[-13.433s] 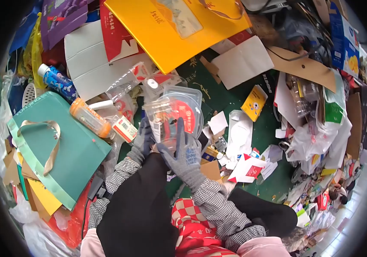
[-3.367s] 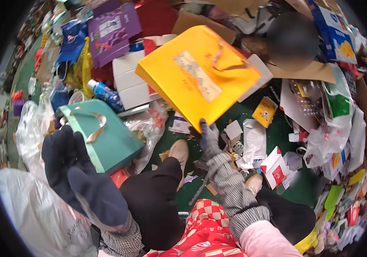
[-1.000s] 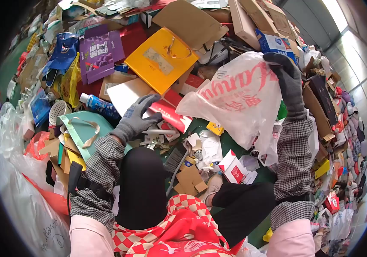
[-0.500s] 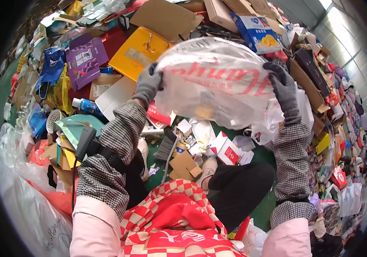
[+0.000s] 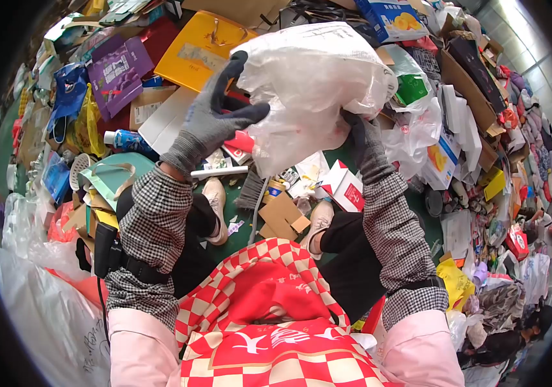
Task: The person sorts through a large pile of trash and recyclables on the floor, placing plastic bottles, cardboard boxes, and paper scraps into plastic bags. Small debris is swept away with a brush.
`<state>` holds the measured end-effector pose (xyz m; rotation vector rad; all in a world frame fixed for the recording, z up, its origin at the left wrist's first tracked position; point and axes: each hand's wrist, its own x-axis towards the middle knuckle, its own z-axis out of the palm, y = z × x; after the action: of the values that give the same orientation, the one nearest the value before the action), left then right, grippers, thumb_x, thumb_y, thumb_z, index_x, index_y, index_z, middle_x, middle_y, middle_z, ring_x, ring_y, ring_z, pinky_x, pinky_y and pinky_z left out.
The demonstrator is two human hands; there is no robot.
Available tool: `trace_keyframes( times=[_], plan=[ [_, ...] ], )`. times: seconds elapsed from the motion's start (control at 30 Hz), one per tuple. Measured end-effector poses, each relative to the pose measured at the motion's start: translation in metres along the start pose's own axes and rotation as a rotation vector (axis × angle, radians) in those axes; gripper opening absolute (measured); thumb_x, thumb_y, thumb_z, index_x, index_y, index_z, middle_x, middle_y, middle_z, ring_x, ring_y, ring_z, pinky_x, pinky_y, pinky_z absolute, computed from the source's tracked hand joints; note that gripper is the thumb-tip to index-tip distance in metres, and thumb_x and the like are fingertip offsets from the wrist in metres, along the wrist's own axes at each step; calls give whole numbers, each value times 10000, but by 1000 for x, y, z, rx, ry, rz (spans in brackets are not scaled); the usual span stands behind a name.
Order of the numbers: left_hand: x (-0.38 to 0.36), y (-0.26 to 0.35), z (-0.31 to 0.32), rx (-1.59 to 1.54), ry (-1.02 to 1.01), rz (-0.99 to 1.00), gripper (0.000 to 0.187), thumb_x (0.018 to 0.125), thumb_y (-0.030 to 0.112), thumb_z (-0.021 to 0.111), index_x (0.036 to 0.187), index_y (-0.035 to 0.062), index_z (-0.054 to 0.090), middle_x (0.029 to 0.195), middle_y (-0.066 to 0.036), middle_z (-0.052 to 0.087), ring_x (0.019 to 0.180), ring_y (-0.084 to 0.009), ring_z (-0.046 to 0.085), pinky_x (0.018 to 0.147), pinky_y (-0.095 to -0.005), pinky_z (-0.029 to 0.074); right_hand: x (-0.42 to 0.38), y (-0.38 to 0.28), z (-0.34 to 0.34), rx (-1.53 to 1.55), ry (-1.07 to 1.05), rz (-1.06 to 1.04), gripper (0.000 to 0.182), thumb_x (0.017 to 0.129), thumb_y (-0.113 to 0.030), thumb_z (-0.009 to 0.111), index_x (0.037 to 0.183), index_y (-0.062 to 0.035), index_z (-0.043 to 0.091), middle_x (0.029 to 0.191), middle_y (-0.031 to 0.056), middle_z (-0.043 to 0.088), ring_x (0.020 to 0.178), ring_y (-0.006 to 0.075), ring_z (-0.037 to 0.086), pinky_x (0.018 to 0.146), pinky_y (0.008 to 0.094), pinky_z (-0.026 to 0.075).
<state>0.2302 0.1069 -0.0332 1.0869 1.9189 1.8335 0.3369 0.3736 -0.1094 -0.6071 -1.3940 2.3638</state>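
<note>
A crumpled white, translucent plastic bag (image 5: 314, 84) hangs in front of me. My right hand (image 5: 365, 138), in a grey glove, is closed on its lower right part; the fingertips are partly hidden behind the plastic. At the bag's left edge is my left hand (image 5: 214, 116), also gloved, with thumb and fingers spread apart and no grip on the plastic. Behind the left hand lies a yellow box (image 5: 202, 51). Under the bag, a red and white box (image 5: 345, 187) and a flattened brown cardboard piece (image 5: 283, 216) lie near my feet.
Mixed waste is heaped all around. A purple box (image 5: 118, 74), a blue bottle (image 5: 127, 140) and a light green bag (image 5: 111, 177) lie at left. A grey brush (image 5: 252, 191) lies between my shoes. At right sits a blue-and-white carton (image 5: 440, 161); a large white sack (image 5: 44, 316) fills the lower left.
The bag was stretched wide between both hands, its red lettering showing. Now it is bunched; my left hand has let go and spread, and my right hand has moved inward and down.
</note>
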Motion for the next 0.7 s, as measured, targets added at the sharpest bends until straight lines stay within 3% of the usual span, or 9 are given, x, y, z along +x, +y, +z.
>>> trace_keyframes(
  times=[0.07, 0.13, 0.17, 0.2, 0.27, 0.3, 0.4, 0.5, 0.7],
  plan=[
    [-9, -13, 13, 30, -99, -151, 1047, 653, 156, 797, 1421, 73, 89, 1437, -133, 213, 1018, -159, 542, 801, -269, 500, -18, 0, 19, 15, -68, 100, 247, 845, -119, 559, 1080, -45, 536, 1027, 88, 580, 944, 222, 579, 814, 369, 495],
    [-22, -45, 44, -170, -182, -80, 1227, 565, 195, 845, 1415, 54, -30, 1382, -130, 305, 1145, -176, 446, 800, -268, 486, -6, 57, -3, -101, -274, -68, 280, 831, -97, 564, 1103, -40, 533, 1043, 69, 585, 932, 200, 579, 840, 338, 476],
    [-29, -50, 53, 117, -150, -216, 1187, 572, 183, 839, 1402, 42, 3, 1292, -116, 418, 1136, -179, 454, 855, -288, 459, -12, 67, -6, -454, -387, -220, 298, 835, -101, 561, 1122, -31, 523, 1052, 67, 584, 939, 199, 578, 841, 335, 475],
    [-33, -69, 59, 177, -144, -297, 986, 615, 228, 794, 1330, 53, 137, 1149, -112, 461, 969, -169, 480, 740, -280, 456, -20, 76, -8, -783, -459, -415, 316, 839, -105, 559, 1141, -22, 514, 1060, 66, 584, 945, 198, 577, 842, 332, 474],
    [-53, -111, 68, 69, -182, -467, 618, 701, 319, 705, 1184, 76, 406, 863, -105, 548, 635, -149, 532, 509, -265, 451, -59, 37, 33, -814, -462, -120, 347, 861, -129, 548, 1178, -2, 485, 1063, 77, 583, 968, 210, 573, 854, 329, 470],
    [-59, -123, 67, 28, -184, -525, 476, 744, 365, 660, 1111, 87, 540, 720, -101, 591, 468, -139, 558, 394, -258, 448, -63, 32, 50, -398, -306, 402, 360, 874, -142, 541, 1194, 6, 471, 1059, 85, 583, 977, 219, 571, 862, 329, 466],
    [-54, -138, 50, 72, -109, -483, 466, 771, 340, 622, 1141, 79, 511, 800, -110, 565, 566, -154, 539, 481, -270, 428, -67, 24, 46, -645, -508, 417, 396, 895, -219, 529, 1208, 12, 454, 1116, 124, 566, 1002, 228, 572, 880, 342, 459],
    [-29, -138, -17, 168, 113, -348, 456, 798, 315, 584, 1170, 71, 483, 881, -119, 540, 665, -170, 520, 568, -282, 408, -73, 12, 53, -530, -503, 367, 446, 892, -264, 541, 1231, 12, 458, 1103, 120, 574, 998, 200, 575, 862, 317, 453],
    [-54, -81, -274, 296, 761, -121, 439, 852, 266, 508, 1229, 55, 427, 1042, -136, 488, 862, -200, 482, 741, -307, 368, -49, 16, -4, -526, -270, 255, 433, 883, -273, 558, 1216, -8, 479, 1071, 101, 590, 964, 186, 594, 855, 309, 462]
  ],
)
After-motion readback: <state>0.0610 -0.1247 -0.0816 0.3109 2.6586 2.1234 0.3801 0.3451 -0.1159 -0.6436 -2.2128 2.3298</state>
